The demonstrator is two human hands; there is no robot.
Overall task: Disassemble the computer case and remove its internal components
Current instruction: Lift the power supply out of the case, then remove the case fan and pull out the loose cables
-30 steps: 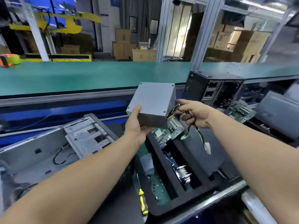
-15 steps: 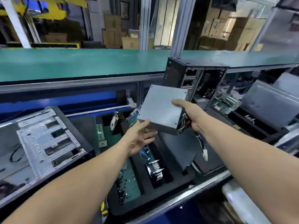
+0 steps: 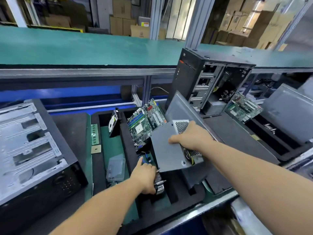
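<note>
Now power supply [image 3: 171, 150] lower, left hand [image 3: 145, 177] off it.

You face green conveyor belt [image 3: 88, 48]; aluminium posts [image 3: 194, 22] behind it, stacked cardboard boxes [image 3: 122, 19] beyond, bright light right.

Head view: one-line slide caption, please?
Right hand lowers power supply over foam tray; left hand grips heatsink.

Matt grey metal power supply [image 3: 169, 150] (perforated vents), black foam tray [image 3: 184, 195].
</note>
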